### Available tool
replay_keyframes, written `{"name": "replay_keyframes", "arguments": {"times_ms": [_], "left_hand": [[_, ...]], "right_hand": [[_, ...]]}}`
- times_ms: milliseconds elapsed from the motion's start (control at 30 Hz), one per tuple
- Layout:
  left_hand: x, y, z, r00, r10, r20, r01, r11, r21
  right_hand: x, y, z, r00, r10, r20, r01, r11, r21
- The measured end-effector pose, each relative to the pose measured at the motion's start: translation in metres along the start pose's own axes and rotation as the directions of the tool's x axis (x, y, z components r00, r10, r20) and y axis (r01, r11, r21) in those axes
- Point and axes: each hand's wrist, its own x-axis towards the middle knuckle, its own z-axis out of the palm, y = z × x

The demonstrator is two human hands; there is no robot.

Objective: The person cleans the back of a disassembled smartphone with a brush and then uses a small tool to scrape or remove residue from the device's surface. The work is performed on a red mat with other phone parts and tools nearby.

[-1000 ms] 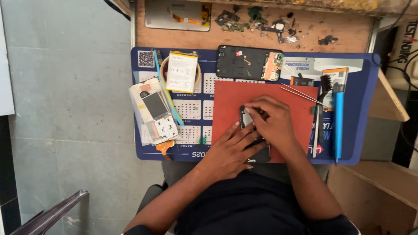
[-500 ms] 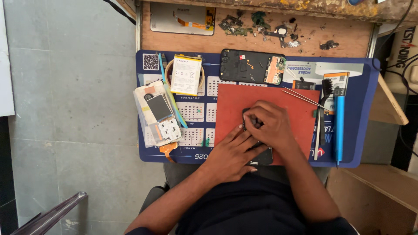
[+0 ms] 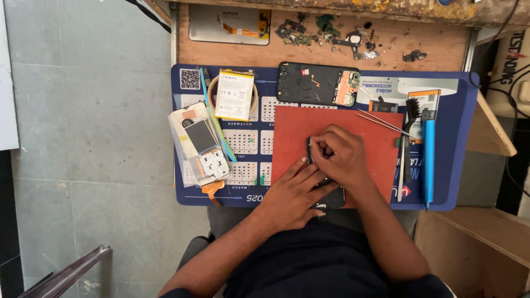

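A dark phone (image 3: 331, 196) lies on the red mat (image 3: 287, 132), mostly covered by my hands. My left hand (image 3: 292, 193) rests flat on the mat with its fingers laid along the phone's lower left side. My right hand (image 3: 339, 154) is curled over the phone's upper end, fingertips pinched at its edge; whether a small tool is in them is hidden.
An opened phone body (image 3: 317, 84), a white battery (image 3: 234, 95) on a tape ring, a bagged phone with keypad part (image 3: 199, 144), tweezers (image 3: 381, 122), a brush (image 3: 411, 132) and a blue tool (image 3: 429, 160) lie on the blue work mat (image 3: 447, 182). Loose parts (image 3: 326, 30) sit on the wooden bench.
My right hand has shifted slightly over the phone's upper end, fingers curling tighter. The view has tilted a little; the left hand stays pressed alongside.
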Motion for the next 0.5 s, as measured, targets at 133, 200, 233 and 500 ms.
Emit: {"name": "replay_keyframes", "arguments": {"times_ms": [133, 200, 233, 500], "left_hand": [[-0.0003, 0.0001, -0.0008, 1.000, -0.008, 0.024, 0.009, 1.000, -0.008], [-0.0002, -0.0001, -0.0013, 1.000, 0.002, 0.011, -0.002, 1.000, 0.003], [-0.0005, 0.0002, -0.0014, 1.000, 0.006, 0.007, -0.006, 1.000, 0.006], [-0.0001, -0.0006, 0.0001, 1.000, 0.004, -0.005, -0.004, 1.000, -0.007]], "right_hand": [[0.0014, -0.0010, -0.0011, 0.994, -0.102, 0.043, 0.103, 0.994, -0.044], [0.0029, -0.0005, -0.0022, 0.990, -0.123, 0.070, 0.127, 0.991, -0.048], [0.0031, -0.0008, -0.0018, 0.994, -0.099, 0.050, 0.101, 0.994, -0.042], [0.0032, -0.0024, -0.0001, 0.978, -0.208, 0.031, 0.210, 0.971, -0.115]]}}
